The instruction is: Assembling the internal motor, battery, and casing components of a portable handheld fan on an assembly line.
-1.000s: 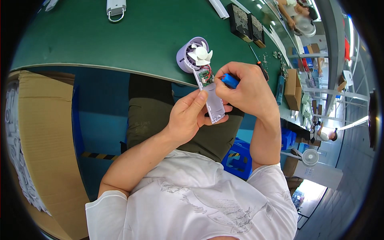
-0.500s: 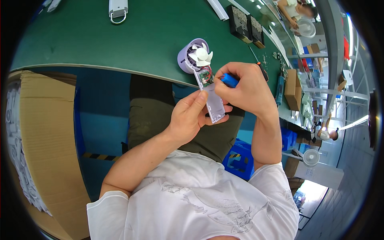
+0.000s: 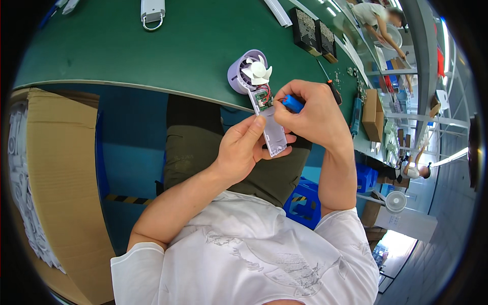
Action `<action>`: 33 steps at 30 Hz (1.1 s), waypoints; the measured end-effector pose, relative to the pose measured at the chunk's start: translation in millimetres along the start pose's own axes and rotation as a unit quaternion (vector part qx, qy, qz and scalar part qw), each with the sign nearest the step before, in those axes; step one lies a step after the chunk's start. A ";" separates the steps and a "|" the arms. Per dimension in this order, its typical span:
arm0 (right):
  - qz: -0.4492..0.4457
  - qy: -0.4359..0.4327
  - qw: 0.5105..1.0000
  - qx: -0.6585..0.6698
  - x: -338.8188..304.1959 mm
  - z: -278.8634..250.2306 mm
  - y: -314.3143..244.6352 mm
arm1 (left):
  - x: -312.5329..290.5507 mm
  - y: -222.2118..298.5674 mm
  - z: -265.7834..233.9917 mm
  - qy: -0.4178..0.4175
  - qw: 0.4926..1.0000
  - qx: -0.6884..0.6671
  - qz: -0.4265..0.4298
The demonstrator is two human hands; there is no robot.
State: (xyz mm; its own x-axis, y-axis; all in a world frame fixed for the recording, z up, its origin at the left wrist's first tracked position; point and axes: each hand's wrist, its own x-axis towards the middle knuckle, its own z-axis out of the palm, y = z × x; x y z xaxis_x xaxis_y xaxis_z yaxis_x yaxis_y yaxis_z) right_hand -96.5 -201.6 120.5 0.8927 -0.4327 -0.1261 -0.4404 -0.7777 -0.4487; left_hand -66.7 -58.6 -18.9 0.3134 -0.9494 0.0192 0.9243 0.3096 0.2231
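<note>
A lilac handheld fan housing (image 3: 275, 136) with an open handle rests in my left hand (image 3: 241, 147), whose thumb presses on its edge. At the far end, white fan blades (image 3: 257, 70) sit in a round lilac head (image 3: 236, 76) at the table's edge. Inside the handle, just below the head, lies a small green circuit board (image 3: 263, 97) with red wires. Over the handle, my right hand (image 3: 316, 113) is closed around a blue cylindrical battery (image 3: 293, 103). Its fingertips are beside the board; whether they also pinch a wire is hidden.
On the green table (image 3: 127, 56) lie a screwdriver (image 3: 333, 87), black trays of small parts (image 3: 307, 31) and a white device with a metal loop (image 3: 152, 14). A cardboard box (image 3: 63, 188) of white parts stands at left. Co-workers are at far right.
My hands and the fan housing stay nearly in place, shifting very slightly in the picture. A co-worker at the upper right has stretched an arm out.
</note>
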 end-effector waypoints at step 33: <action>0.031 0.062 0.982 0.174 -50.4 7.9 -2.2 | -5.8 1.3 4.0 0.032 0.999 0.019 0.005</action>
State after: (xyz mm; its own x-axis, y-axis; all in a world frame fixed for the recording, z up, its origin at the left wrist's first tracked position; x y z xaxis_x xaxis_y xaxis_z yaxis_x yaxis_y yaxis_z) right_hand -139.8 -174.5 120.9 0.8366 -0.5441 -0.0636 -0.4150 -0.5538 -0.7218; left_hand -68.2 -52.9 -14.8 0.3368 -0.9407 -0.0405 0.9128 0.3156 0.2592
